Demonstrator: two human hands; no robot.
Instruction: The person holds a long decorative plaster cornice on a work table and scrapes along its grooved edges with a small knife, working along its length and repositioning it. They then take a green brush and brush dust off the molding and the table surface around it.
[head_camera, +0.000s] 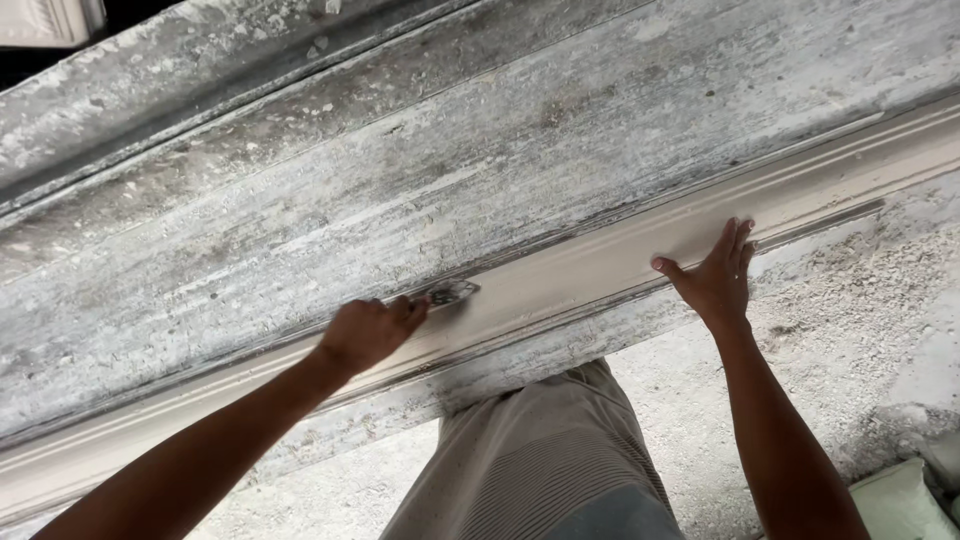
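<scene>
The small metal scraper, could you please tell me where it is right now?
In the head view, the small metal scraper sits left of centre in the left hand, its blade on the long pale plaster moulding. The right hand presses the moulding farther right.

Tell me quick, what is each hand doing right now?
Left hand: closed around a small metal scraping blade, its tip on the long cream plaster moulding.
Right hand: open, flat on the moulding, holding nothing.

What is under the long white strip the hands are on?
The long white strip lies on a dusty grey workbench. The bench surface directly beneath the strip is hidden.
</scene>
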